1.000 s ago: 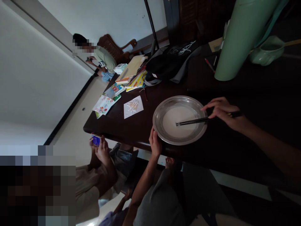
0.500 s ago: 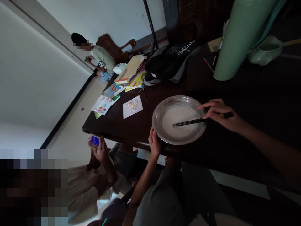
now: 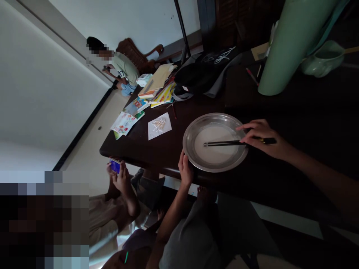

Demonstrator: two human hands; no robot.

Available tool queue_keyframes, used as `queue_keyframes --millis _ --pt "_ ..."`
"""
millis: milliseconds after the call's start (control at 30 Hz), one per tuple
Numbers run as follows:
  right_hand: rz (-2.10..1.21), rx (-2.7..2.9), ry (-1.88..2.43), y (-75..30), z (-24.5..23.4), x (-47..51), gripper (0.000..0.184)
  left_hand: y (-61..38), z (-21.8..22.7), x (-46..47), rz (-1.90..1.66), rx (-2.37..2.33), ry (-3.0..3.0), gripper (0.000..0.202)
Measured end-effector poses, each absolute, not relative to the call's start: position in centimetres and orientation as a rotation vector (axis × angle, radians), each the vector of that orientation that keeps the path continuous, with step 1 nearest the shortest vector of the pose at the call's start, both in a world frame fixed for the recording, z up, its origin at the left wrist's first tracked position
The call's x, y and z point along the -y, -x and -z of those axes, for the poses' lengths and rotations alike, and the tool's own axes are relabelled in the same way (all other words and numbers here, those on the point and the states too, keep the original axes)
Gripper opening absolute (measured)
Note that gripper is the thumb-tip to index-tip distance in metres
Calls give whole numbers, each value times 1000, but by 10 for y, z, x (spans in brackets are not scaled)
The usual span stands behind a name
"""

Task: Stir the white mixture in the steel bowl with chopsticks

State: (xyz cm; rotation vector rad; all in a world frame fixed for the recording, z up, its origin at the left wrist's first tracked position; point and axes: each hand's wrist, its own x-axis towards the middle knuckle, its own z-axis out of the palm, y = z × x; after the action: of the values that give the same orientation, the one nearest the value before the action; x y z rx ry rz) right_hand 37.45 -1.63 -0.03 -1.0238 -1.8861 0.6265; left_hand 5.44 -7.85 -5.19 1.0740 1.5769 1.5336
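Note:
A round metal basin (image 3: 191, 158) stands on the dark table and holds a whitish liquid (image 3: 215, 153). At its near left rim, my left hand (image 3: 186, 170) grips the edge, fingers against the outer side. My right hand (image 3: 260, 137) is closed on a pair of black chopsticks (image 3: 224, 143) at the basin's right side. Their metallic-looking tips are in the liquid, left of its middle. The index finger of that hand reaches over the right rim.
Cotton swabs (image 3: 159, 125) lie on a white paper to the left. Books (image 3: 157, 84) and a black bag (image 3: 193, 76) are behind. A green cylinder (image 3: 288, 48) and a green pot (image 3: 325, 59) stand at the right. A nearby person's hands (image 3: 122, 177) hold a phone; another person sits farther back.
The chopstick tips have moved a little left and away from me through the liquid, so the sticks lie more level. My left hand stays on the basin's rim. The view has shifted slightly.

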Motion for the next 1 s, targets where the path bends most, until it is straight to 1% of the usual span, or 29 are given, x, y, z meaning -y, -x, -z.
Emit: queue_keyframes --millis 67,133,200,267,367,467,533,633,700,733,800,900,933,1000 --pt "-532 1878 1073 -377 -2 16 28 -54 52 78 -1526 -1578 -1069 66" --pt "-475 1801 1107 -383 -7 15 35 -54 53 78 -1519 -1575 -1058 65" --pt "-496 1726 1106 -389 -11 15 44 -54 54 78 -1519 -1575 -1052 66" --pt "-559 1713 1067 -389 -12 15 47 -54 54 78 -1520 -1573 -1061 67" --pt "-614 1806 1019 -379 -5 17 37 -54 51 78 -1512 -1582 -1080 68" --pt "-592 1893 1056 -373 -2 18 27 -55 48 79 -1501 -1594 -1101 67" --pt "-549 1863 1079 -376 -5 17 29 -55 47 79 -1513 -1578 -1100 66" --pt "-543 1717 1070 -387 -12 14 43 -57 47 79 -1521 -1554 -1093 67" --pt "-594 1671 1026 -389 -13 14 48 -57 47 78 -1512 -1558 -1102 67" --pt "-621 1693 1002 -388 -12 14 47 -57 47 78 -1509 -1567 -1107 67" --pt "-642 1789 970 -382 -7 16 39 -57 46 79 -1509 -1590 -1105 66" --pt "-590 1898 1012 -376 -4 17 28 -56 46 79 -1517 -1613 -1092 64" --pt "-561 1892 1041 -376 -5 16 29 -56 47 79 -1517 -1619 -1088 64" --pt "-508 1813 1094 -381 -8 15 36 -56 48 78 -1520 -1621 -1082 63"
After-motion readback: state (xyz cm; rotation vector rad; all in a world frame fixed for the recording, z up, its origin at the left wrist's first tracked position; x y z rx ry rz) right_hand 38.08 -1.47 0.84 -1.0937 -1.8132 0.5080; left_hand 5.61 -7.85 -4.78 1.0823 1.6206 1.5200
